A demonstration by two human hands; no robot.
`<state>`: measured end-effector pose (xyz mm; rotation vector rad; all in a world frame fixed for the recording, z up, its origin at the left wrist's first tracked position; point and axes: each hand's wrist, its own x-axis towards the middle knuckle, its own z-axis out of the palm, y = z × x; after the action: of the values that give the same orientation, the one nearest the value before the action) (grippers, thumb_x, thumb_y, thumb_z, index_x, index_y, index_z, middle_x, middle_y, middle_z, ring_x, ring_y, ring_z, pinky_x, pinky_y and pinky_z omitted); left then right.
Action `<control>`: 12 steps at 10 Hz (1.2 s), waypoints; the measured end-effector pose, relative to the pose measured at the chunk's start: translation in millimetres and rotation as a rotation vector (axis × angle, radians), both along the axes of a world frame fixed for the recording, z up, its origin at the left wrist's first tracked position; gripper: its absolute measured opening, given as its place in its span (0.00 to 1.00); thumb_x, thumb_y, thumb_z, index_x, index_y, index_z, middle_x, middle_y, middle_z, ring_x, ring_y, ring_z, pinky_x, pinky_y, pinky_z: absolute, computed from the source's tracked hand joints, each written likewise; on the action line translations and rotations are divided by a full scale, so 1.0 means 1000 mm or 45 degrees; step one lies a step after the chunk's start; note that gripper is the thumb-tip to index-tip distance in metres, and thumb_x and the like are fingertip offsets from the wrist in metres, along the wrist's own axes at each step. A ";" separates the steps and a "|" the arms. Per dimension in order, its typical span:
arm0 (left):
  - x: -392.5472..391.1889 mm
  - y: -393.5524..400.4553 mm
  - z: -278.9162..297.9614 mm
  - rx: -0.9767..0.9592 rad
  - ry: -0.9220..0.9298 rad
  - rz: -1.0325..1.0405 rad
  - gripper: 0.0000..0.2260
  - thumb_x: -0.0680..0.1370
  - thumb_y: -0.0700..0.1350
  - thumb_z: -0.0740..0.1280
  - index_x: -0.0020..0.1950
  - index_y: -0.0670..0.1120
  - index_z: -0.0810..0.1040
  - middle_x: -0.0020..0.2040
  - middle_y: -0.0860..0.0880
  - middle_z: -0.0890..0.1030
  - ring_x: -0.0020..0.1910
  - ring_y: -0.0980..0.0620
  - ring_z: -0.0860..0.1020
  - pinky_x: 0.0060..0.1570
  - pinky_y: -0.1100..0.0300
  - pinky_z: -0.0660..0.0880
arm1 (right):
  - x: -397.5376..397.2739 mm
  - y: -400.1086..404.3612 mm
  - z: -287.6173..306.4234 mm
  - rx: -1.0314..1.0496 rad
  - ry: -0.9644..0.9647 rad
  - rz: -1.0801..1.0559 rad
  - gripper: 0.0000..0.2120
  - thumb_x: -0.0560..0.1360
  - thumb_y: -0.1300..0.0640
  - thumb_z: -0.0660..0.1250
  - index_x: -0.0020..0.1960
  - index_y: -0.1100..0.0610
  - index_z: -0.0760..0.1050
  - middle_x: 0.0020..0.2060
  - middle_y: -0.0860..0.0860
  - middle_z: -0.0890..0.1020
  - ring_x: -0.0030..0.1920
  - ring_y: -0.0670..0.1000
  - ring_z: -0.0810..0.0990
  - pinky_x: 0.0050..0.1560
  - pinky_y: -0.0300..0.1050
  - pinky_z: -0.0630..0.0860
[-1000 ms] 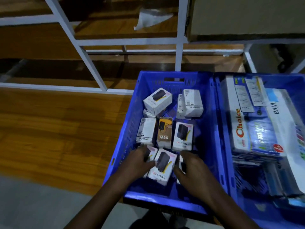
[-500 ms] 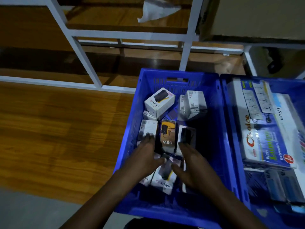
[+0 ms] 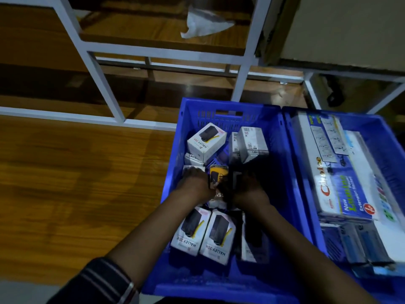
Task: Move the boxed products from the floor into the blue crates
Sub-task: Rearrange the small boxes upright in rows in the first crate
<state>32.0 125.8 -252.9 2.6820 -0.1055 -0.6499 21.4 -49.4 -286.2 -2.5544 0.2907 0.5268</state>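
Note:
A blue crate (image 3: 173, 163) holds several small white product boxes. Two "Halley 20K" boxes (image 3: 203, 233) lie side by side near its front, another Halley box (image 3: 206, 139) and a grey-white box (image 3: 252, 143) lie at the back. My left hand (image 3: 194, 183) rests on a white box at the crate's left and touches an orange-and-black box (image 3: 218, 173) in the middle. My right hand (image 3: 249, 189) is curled around a dark-faced box just right of it; the grip is in shadow. A second blue crate (image 3: 383, 132) on the right holds long extension-cord boxes (image 3: 341, 183).
A white metal shelf frame (image 3: 105, 88) stands behind the crates over a wooden floor (image 3: 76, 183). A crumpled white plastic wrapper (image 3: 203, 25) lies on the lower shelf. A cardboard box (image 3: 350, 29) sits at the upper right.
Both hands have moved from the front of the crate towards its middle, leaving the two front Halley boxes lying flat side by side. The view has shifted closer.

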 end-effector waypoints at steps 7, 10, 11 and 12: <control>0.003 -0.004 -0.006 0.423 0.005 -0.234 0.32 0.79 0.48 0.68 0.76 0.33 0.60 0.75 0.32 0.63 0.75 0.35 0.61 0.77 0.45 0.60 | -0.006 0.020 -0.012 -0.314 -0.385 0.459 0.34 0.68 0.26 0.59 0.50 0.55 0.83 0.47 0.58 0.85 0.49 0.63 0.83 0.50 0.53 0.80; 0.022 0.001 -0.001 0.562 0.120 -0.398 0.47 0.64 0.48 0.82 0.75 0.32 0.63 0.71 0.33 0.66 0.71 0.35 0.67 0.69 0.44 0.72 | -0.003 0.011 -0.006 -0.155 -0.222 0.253 0.23 0.69 0.35 0.66 0.55 0.48 0.81 0.49 0.51 0.85 0.50 0.54 0.85 0.49 0.47 0.82; 0.017 -0.002 -0.002 0.599 -0.031 -0.442 0.40 0.65 0.51 0.82 0.71 0.37 0.71 0.68 0.37 0.73 0.68 0.39 0.72 0.67 0.49 0.72 | -0.007 0.010 0.011 -0.089 -0.286 0.120 0.14 0.73 0.43 0.69 0.52 0.52 0.81 0.45 0.51 0.86 0.47 0.54 0.86 0.48 0.47 0.83; 0.012 -0.003 0.004 0.565 -0.185 -0.403 0.40 0.65 0.54 0.81 0.70 0.38 0.71 0.67 0.38 0.74 0.66 0.40 0.73 0.68 0.50 0.70 | -0.018 0.015 0.045 0.019 -0.301 -0.103 0.18 0.68 0.39 0.70 0.41 0.54 0.80 0.35 0.49 0.82 0.40 0.53 0.83 0.38 0.43 0.73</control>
<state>44.1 122.7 -248.9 3.1763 -0.4858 -0.6275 3.6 -34.3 -241.1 -2.5465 0.3021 0.1932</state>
